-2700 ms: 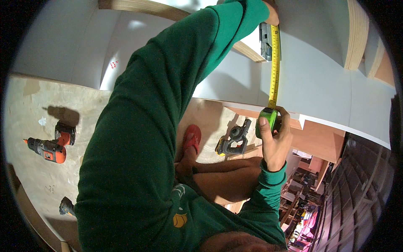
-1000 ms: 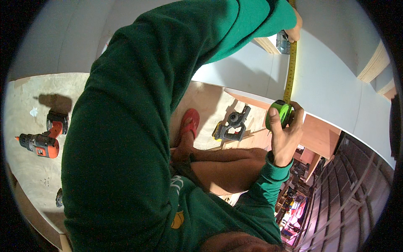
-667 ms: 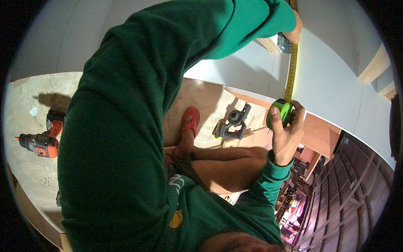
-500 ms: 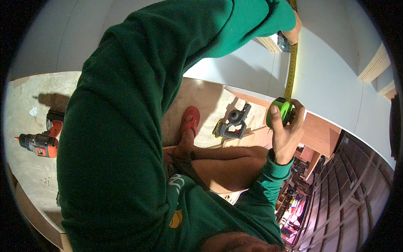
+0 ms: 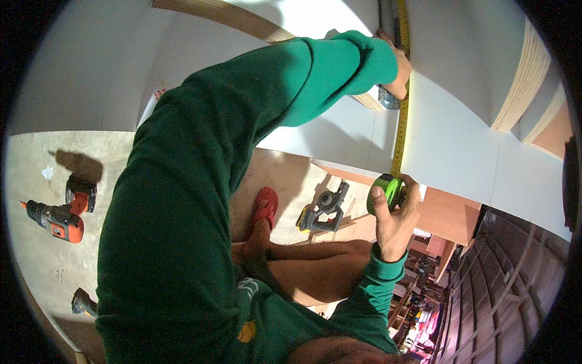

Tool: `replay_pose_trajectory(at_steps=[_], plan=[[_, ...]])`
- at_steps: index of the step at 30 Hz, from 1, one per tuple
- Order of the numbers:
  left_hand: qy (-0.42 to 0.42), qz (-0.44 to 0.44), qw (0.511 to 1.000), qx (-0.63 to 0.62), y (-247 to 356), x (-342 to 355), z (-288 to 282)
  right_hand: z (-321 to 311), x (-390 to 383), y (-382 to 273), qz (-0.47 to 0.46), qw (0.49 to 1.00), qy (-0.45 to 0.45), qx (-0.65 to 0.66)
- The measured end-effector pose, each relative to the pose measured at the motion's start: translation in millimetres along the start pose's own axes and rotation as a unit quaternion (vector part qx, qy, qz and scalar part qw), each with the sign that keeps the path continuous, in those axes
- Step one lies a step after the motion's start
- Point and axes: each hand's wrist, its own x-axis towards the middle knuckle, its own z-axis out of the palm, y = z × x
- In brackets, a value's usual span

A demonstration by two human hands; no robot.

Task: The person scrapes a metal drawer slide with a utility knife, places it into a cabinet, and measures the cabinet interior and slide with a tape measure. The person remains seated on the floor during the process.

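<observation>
A green tape measure (image 5: pixel 384 193) sits in my right hand (image 5: pixel 397 224), with the thumb on one side of its case and the fingers on the other. Its yellow blade (image 5: pixel 400 130) runs out along a pale grey panel (image 5: pixel 448 139), up past my left hand (image 5: pixel 400 74) to the top of the view. That hand is closed over a metal rail (image 5: pixel 390 99), close against the blade's edge. Its fingertips are partly hidden. Plywood edges show beside the rail and on an upright part (image 5: pixel 526 76) at the right.
An orange and black cordless drill (image 5: pixel 60 221) lies on the pale surface at the left, with another dark tool (image 5: pixel 83 302) below it. A black and yellow power tool (image 5: pixel 327 206) rests near my red sandal (image 5: pixel 264 206). Cluttered shelves and a corrugated wall (image 5: pixel 509 285) stand at the right.
The view has shifted, so the panel, tape and both hands appear lower and further left. The left hand remains at the rail, and the right still holds the tape measure.
</observation>
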Motion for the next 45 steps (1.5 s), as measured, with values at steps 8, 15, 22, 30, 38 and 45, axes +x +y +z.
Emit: replay_pose_trajectory(at_steps=[8,15,22,30,38,45], plan=[[-0.004,-0.013,1.000,0.014,3,-11,-6,-3,-2,6,-0.014,1.000,0.003,0.009],[0.011,-0.036,0.998,0.042,4,-16,-7,-6,-2,5,0.001,1.000,-0.004,0.026],[0.007,-0.034,0.998,0.045,3,-17,-8,-8,1,10,-0.017,1.000,0.003,-0.001],[0.002,-0.043,0.998,0.038,0,-12,-4,-9,1,8,-0.008,1.000,0.001,-0.005],[0.049,0.011,0.998,0.041,-8,13,11,-8,4,10,-0.013,1.000,0.000,0.006],[0.061,0.022,0.998,0.022,-12,12,16,-9,3,6,0.009,1.000,-0.011,0.009]])
